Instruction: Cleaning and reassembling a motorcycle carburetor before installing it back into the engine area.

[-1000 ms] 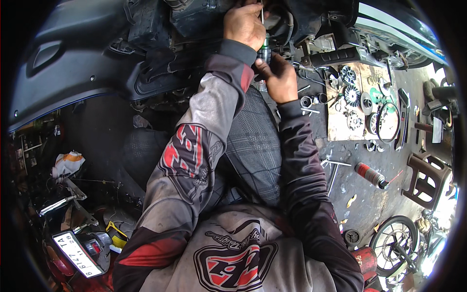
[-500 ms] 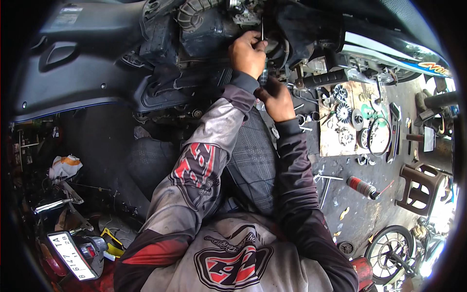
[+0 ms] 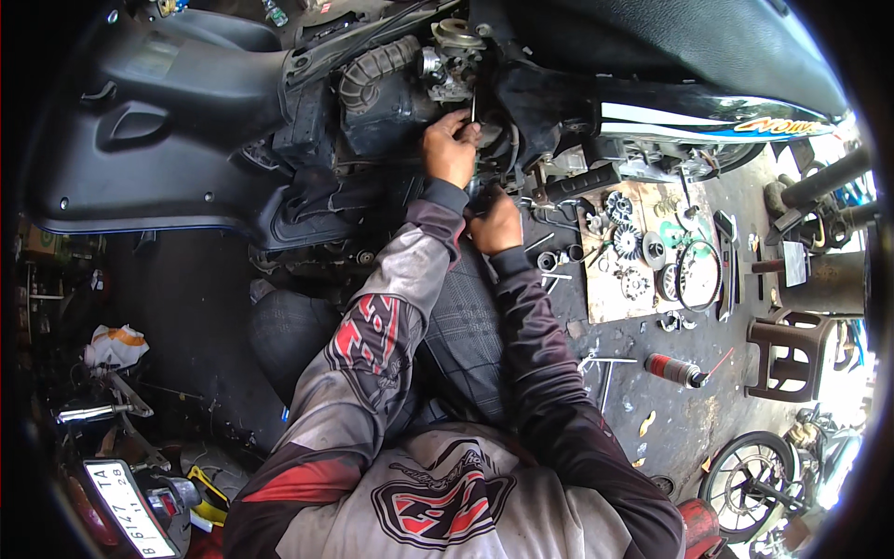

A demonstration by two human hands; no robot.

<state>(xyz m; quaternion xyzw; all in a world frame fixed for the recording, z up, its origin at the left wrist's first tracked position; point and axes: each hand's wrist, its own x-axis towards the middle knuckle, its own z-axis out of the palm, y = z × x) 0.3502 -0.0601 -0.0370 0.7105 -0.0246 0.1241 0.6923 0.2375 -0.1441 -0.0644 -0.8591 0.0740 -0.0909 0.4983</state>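
A screwdriver points up at the underside of a metal carburetor on a scooter. My left hand pinches its thin shaft between thumb and fingers. Just below and to the right, my right hand is closed round the handle end, most of which the fingers cover. Whether the tip sits in a screw cannot be made out. Left of the carburetor curves a ribbed rubber intake hose above a black box.
Black body panels stretch left, and the seat lies upper right. On the floor at right are a board with gears and a belt, a T-handle wrench, a spray can, a brown stool and a wheel.
The view has tilted up, so the whole carburetor now shows and the scene sits lower and further left. Both hands keep their hold on the screwdriver.
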